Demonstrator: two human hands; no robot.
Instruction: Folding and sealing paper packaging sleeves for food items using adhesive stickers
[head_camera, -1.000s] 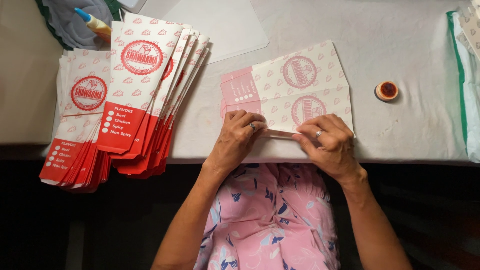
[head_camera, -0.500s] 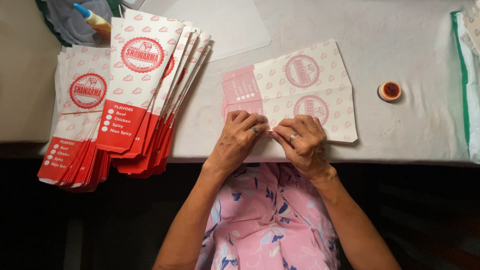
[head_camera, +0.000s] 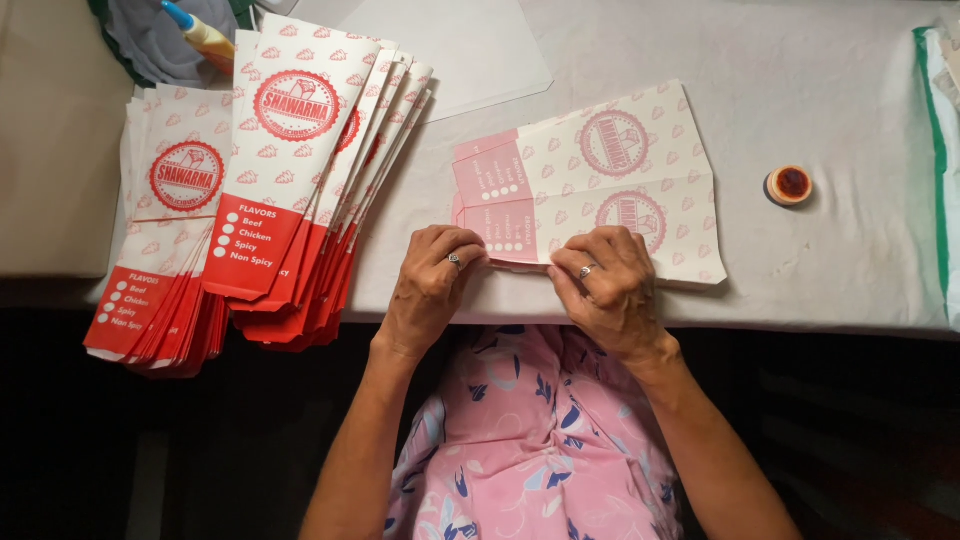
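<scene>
Nearest the camera, the left hand (head_camera: 432, 285) and the right hand (head_camera: 608, 285) sit side by side at the bench's (head_camera: 830, 270) front edge, fingers curled down and pressing on the near edge of a flat pink-and-white paper bag (head_camera: 590, 190). Neither hand lifts anything; both fingers bear down on that edge, thumbs tucked under out of sight, so how much paper they pinch is hard to say. The bag lies sideways, stretching away from the fingertips toward the middle of the bench. The risk here: uneven pressure could let the fold run crooked, or the thin paper could slide and crease off line. Left of the hands, a fanned stack of red-and-white bags (head_camera: 260, 210) overhangs the bench edge and looks liable to slip. Farther right sits a small round red-topped pot (head_camera: 789, 185), well apart.
</scene>
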